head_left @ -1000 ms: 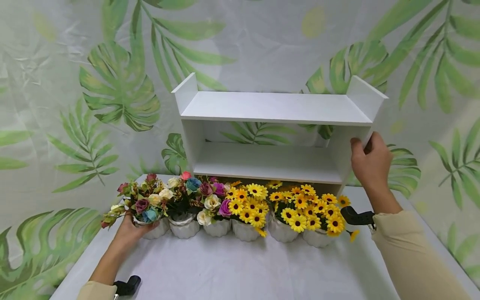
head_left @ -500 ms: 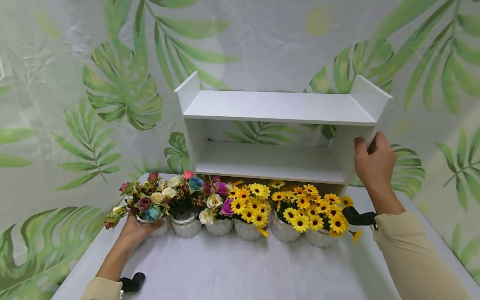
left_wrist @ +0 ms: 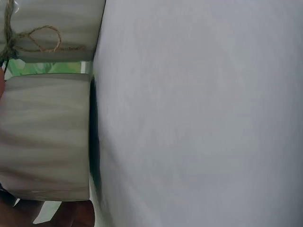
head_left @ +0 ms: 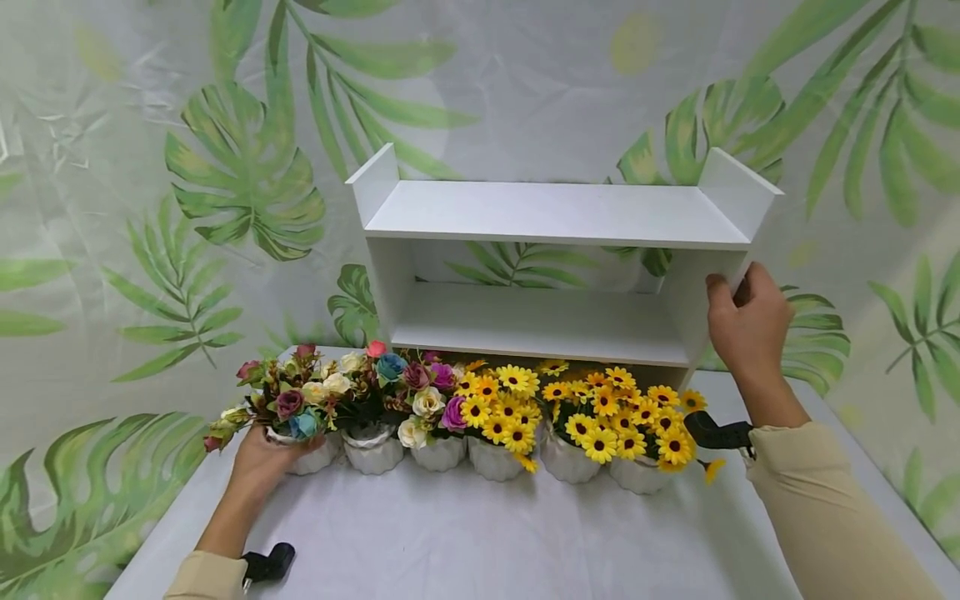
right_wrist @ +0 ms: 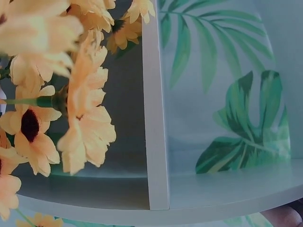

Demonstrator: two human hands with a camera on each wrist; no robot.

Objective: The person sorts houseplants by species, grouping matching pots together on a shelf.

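Head view: the left hand (head_left: 258, 467) curls its fingers round the leftmost white pot (head_left: 307, 454) of mixed roses, at the left end of a row of six pots on the white surface (head_left: 480, 542). The right hand (head_left: 746, 321) grips the right side panel of the white shelf (head_left: 555, 217), which stands at the far side just behind the row. Over the past second both hands have barely shifted and the pot sits where it did, so the work looks paused at the grip, nothing lifted yet.

Left wrist view: the ribbed pot (left_wrist: 45, 137) fills the left edge, resting on the cloth, with a twine-tied neighbour pot (left_wrist: 52, 28) beside it.

Right wrist view: the shelf's panel edge (right_wrist: 155, 118) stands upright, with yellow daisies (right_wrist: 61, 109) close on the left.
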